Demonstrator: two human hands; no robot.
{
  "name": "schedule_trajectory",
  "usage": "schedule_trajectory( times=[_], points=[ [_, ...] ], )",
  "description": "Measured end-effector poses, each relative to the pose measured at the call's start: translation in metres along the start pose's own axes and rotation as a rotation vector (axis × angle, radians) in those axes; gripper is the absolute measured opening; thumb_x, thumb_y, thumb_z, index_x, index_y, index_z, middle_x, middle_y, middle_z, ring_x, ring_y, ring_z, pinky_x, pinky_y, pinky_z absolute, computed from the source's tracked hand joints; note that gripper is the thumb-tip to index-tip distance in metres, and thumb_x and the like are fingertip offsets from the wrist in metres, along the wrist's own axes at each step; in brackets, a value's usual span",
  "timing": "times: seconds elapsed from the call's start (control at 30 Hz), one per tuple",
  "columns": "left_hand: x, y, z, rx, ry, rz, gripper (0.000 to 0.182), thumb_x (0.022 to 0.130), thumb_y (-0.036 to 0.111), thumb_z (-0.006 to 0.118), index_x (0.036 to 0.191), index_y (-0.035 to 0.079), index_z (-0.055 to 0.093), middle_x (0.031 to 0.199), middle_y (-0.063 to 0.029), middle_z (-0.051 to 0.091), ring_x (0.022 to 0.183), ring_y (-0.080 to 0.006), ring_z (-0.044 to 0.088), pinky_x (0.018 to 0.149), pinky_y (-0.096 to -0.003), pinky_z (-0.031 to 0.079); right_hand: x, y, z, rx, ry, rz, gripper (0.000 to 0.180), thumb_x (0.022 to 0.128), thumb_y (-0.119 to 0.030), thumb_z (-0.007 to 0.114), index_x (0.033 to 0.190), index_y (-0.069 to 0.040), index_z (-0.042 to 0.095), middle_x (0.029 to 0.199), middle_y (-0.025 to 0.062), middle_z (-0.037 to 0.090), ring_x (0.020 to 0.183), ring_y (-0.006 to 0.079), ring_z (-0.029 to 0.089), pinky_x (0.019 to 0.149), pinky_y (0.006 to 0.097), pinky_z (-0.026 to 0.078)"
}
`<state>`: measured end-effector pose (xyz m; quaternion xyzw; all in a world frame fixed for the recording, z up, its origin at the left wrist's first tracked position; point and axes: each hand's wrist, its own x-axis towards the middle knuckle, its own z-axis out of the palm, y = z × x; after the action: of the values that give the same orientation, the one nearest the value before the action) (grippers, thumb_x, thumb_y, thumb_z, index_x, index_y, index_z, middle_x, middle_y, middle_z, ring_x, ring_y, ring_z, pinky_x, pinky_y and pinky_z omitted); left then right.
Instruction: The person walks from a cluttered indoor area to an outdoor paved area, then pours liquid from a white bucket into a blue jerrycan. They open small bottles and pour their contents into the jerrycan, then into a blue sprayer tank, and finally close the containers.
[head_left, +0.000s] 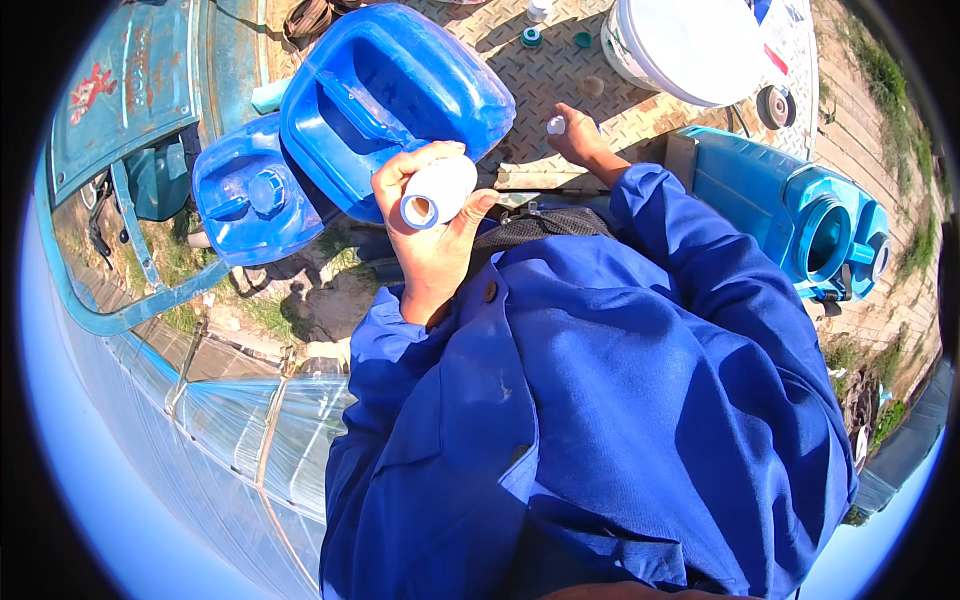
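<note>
A small white plastic bottle (448, 184) with an uncapped round mouth is gripped in my left hand (420, 232), its opening tilted toward me. Behind that hand stands a large blue plastic jerrycan (480, 90) with a moulded handle. Over the diamond-plate metal bed (525, 142), my right hand (581, 139) holds a small white cap-like piece (556, 125) between its fingers. A green-and-white cap (531, 37), a green cap (583, 40) and a small white container (539, 9) rest on the plate beyond.
A smaller capped blue jerrycan (259, 199) stands at left beside a rusty teal vehicle panel (124, 90). At right are a white bucket (675, 52), a small wheel (775, 107) and an open-mouthed teal plastic tank (772, 187). Plastic sheeting on a frame (247, 420) lies lower left.
</note>
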<state>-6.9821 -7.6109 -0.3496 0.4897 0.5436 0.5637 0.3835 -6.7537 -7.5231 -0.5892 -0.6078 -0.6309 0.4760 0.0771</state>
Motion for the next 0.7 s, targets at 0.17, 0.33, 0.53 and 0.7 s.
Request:
schedule_trajectory(
  times=[0.17, 0.33, 0.53, 0.7],
  points=[
    [0.025, -0.014, -0.008, 0.092, 0.066, 0.005, 0.079, 0.086, 0.025, 0.097, 0.14, 0.006, 0.041, 0.133, -0.0215, 0.067, 0.125, -0.032, 0.067, 0.112, -0.045, 0.052, 0.08, 0.014, 0.056, 0.0, 0.041, 0.064, 0.051, 0.086, -0.007, 0.07, 0.136, -0.011, 0.068, 0.131, 0.0286, 0.07, 0.124, 0.0476, 0.067, 0.102, 0.0509, 0.056],
    [0.04, -0.035, -0.013, 0.2, 0.053, 0.11, 0.069, 0.09, 0.032, 0.093, 0.13, 0.002, 0.046, 0.128, -0.0223, 0.066, 0.122, -0.0377, 0.067, 0.11, -0.0513, 0.052, 0.104, 0.01, 0.05, -0.002, 0.125, 0.109, 0.057, 0.092, -0.004, 0.067, 0.148, -0.013, 0.06, 0.151, 0.03, 0.057, 0.129, 0.0505, 0.063, 0.104, 0.0525, 0.055],
    [0.044, -0.049, -0.014, 0.364, 0.073, 0.186, 0.068, 0.092, 0.051, 0.088, 0.121, 0.001, 0.053, 0.12, -0.019, 0.066, 0.115, -0.0382, 0.071, 0.104, -0.0511, 0.055, 0.039, 0.051, 0.048, 0.182, 0.275, -0.029, 0.035, 0.094, -0.016, 0.081, 0.126, -0.005, 0.072, 0.111, 0.0155, 0.078, 0.093, 0.0278, 0.077, 0.083, 0.0395, 0.061],
    [0.045, -0.054, -0.013, 0.27, 0.07, 0.193, 0.07, 0.09, 0.047, 0.091, 0.124, 0.002, 0.051, 0.121, -0.0202, 0.067, 0.115, -0.0386, 0.071, 0.103, -0.0526, 0.055, -0.012, 0.048, -0.012, 0.088, 0.466, 0.175, 0.051, 0.088, -0.014, 0.088, 0.134, -0.008, 0.067, 0.11, 0.0089, 0.07, 0.084, 0.0241, 0.072, 0.079, 0.0401, 0.059]
  ],
)
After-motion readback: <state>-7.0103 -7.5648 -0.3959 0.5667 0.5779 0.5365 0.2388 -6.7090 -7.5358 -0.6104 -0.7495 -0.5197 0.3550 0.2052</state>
